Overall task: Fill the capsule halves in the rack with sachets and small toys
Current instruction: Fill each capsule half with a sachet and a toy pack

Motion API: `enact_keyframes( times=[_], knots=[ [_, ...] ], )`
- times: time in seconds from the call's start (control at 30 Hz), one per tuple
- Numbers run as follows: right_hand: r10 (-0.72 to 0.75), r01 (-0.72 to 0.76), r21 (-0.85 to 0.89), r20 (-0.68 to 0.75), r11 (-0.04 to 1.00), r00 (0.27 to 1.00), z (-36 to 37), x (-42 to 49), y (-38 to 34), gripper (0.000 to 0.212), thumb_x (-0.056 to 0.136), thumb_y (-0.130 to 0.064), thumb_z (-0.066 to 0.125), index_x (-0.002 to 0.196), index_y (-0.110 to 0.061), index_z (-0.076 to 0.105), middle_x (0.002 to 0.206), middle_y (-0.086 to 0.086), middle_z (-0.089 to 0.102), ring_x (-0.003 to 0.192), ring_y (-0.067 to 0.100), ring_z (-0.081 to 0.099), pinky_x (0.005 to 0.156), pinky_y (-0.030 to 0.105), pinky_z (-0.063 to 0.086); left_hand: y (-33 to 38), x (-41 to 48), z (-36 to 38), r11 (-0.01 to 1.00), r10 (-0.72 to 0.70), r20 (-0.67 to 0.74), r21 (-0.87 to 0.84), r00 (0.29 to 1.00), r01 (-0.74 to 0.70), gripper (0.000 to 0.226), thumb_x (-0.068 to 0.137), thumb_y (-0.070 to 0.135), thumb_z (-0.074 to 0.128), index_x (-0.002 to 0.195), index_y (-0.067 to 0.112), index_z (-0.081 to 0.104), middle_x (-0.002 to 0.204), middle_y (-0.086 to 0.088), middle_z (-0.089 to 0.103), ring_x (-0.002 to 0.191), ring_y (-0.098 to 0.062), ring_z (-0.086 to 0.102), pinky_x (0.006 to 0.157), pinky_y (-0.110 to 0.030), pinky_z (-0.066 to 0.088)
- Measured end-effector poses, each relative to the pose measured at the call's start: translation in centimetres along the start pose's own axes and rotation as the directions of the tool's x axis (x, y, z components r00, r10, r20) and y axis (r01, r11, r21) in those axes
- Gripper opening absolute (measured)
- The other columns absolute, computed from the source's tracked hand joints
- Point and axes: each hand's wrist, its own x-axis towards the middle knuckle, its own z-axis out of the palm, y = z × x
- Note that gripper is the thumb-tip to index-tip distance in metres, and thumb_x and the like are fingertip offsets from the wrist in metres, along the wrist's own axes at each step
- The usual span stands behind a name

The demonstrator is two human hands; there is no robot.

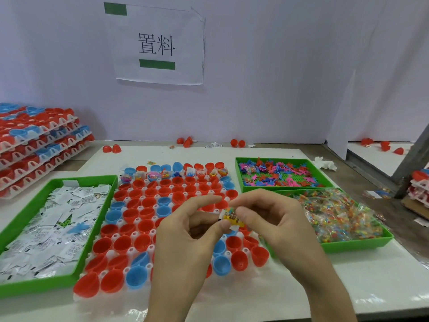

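Note:
A white rack point(130, 201) in front of me holds rows of red and blue capsule halves point(144, 225). Only the far row point(176, 174) has sachets and small toys in it. Above the rack's middle, my left hand point(185, 233) and my right hand point(274, 219) both pinch a small clear sachet point(231, 217) with coloured bits and a white slip. My forearms hide the rack's near right part.
A green tray point(30, 287) of white sachets lies to the left. On the right, one green tray point(239, 173) holds small coloured plastic toys and another point(362, 244) holds clear bags of coloured bits. Stacked racks of capsule halves point(39, 145) stand at far left. Loose red halves point(111, 148) lie by the wall.

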Motion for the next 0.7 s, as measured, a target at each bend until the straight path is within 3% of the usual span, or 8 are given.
enact_keyframes(
  times=[0.13, 0.33, 0.57, 0.7],
  knots=[
    [0.053, -0.051, -0.060, 0.033, 0.997, 0.998, -0.3, -0.2, 0.0, 0.027, 0.076, -0.013, 0.085, 0.093, -0.032, 0.076, 0.089, 0.002, 0.074, 0.086, 0.017, 0.071, 0.078, 0.030, 0.060, -0.2, -0.1, 0.0, 0.999, 0.010, 0.010, 0.033, 1.000, -0.011, 0.035, 0.075, 0.014, 0.081, 0.099, 0.037, 0.070, 0.071, 0.011, 0.074, 0.071, -0.005, 0.072, 0.068, -0.013, 0.054],
    [0.063, -0.069, 0.069, 0.080, 0.995, 0.995, -0.8, -0.5, -0.6, 0.026, 0.071, -0.021, 0.085, 0.095, -0.027, 0.076, 0.089, 0.008, 0.076, 0.085, 0.023, 0.074, 0.074, 0.029, 0.060, -0.1, -0.1, -0.4, 0.994, -0.037, 0.101, -0.099, 0.994, 0.047, 0.018, 0.067, 0.034, 0.077, 0.085, 0.036, 0.078, 0.078, 0.009, 0.076, 0.076, -0.007, 0.073, 0.066, -0.012, 0.054],
    [0.074, -0.068, 0.195, -0.026, 0.978, 0.997, 0.8, -0.1, -0.4, 0.024, 0.072, -0.021, 0.082, 0.096, -0.026, 0.077, 0.092, 0.005, 0.076, 0.088, 0.018, 0.074, 0.073, 0.024, 0.057, 0.2, -0.2, -0.1, 0.986, 0.012, -0.050, -0.167, 0.999, -0.020, 0.018, 0.066, 0.036, 0.074, 0.083, 0.036, 0.077, 0.075, 0.006, 0.075, 0.073, -0.011, 0.073, 0.063, -0.014, 0.055],
    [0.054, -0.038, 0.232, -0.064, 0.972, 0.997, 1.9, 0.0, -0.6, 0.025, 0.071, -0.020, 0.082, 0.095, -0.024, 0.077, 0.090, 0.007, 0.076, 0.087, 0.021, 0.074, 0.074, 0.026, 0.057, 0.5, -0.2, -0.6, 0.977, 0.003, -0.050, -0.213, 0.999, -0.013, 0.018, 0.065, 0.036, 0.073, 0.082, 0.031, 0.076, 0.075, 0.002, 0.076, 0.073, -0.014, 0.073, 0.062, -0.015, 0.055]
  ],
)
